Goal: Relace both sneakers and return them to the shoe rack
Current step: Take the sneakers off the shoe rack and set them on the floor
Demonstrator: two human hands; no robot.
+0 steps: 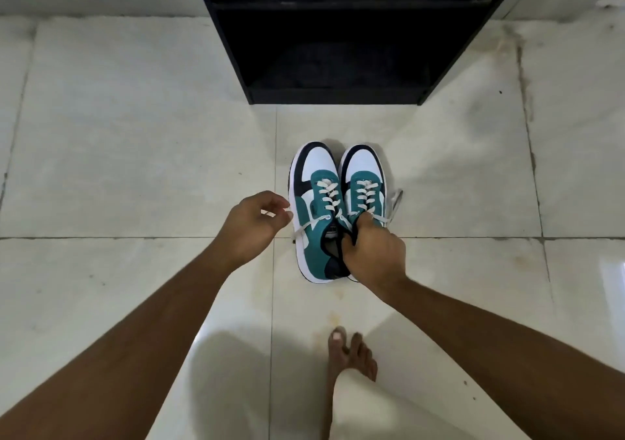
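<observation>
Two teal, white and navy sneakers stand side by side on the floor, toes toward the rack: the left sneaker (313,202) and the right sneaker (363,182). Both carry white laces through their eyelets. My right hand (373,248) grips the inner collars of both shoes, fingers tucked inside and covering the right sneaker's heel. My left hand (252,228) hovers just left of the pair, fingers curled and apart, holding nothing; a loose lace end (306,228) lies near its fingertips. Another lace end (396,202) trails off the right shoe.
A black shoe rack (338,96) stands ahead on the pale tiled floor (135,135), its shelves dark and bare as far as I can see. My bare foot (351,355) rests on the tiles below the sneakers.
</observation>
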